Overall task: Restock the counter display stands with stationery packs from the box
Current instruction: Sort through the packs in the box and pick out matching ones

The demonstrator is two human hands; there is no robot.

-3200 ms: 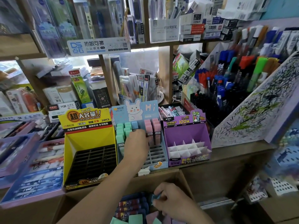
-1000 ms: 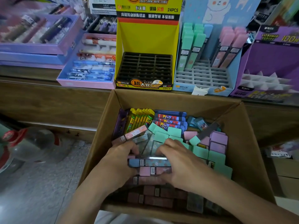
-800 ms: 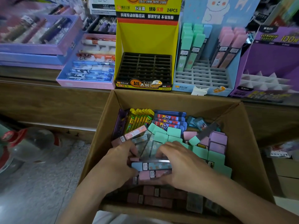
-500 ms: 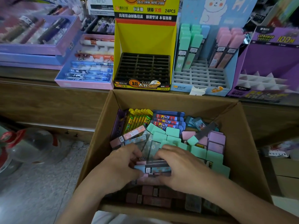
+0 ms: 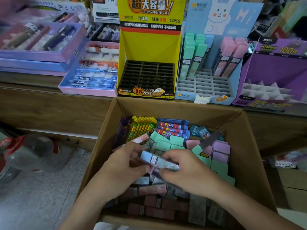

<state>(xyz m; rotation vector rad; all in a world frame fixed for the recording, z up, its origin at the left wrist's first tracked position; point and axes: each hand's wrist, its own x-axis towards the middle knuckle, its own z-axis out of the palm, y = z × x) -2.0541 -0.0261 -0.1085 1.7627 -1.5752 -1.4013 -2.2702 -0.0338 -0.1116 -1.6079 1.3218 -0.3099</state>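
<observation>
Plainly, with the left hand (image 5: pixel 123 165) and right hand (image 5: pixel 184 170) each pinching an end of the blue-capped pack (image 5: pixel 158 161) over the box (image 5: pixel 252 163), the grip (fingertips only) looked liable to let it slip back among the loose packs.

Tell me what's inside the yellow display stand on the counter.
The yellow display stand holds only a black slotted tray; every slot in view looks empty, with no packs standing in it. The slot bottoms are too dark to see into.
</observation>
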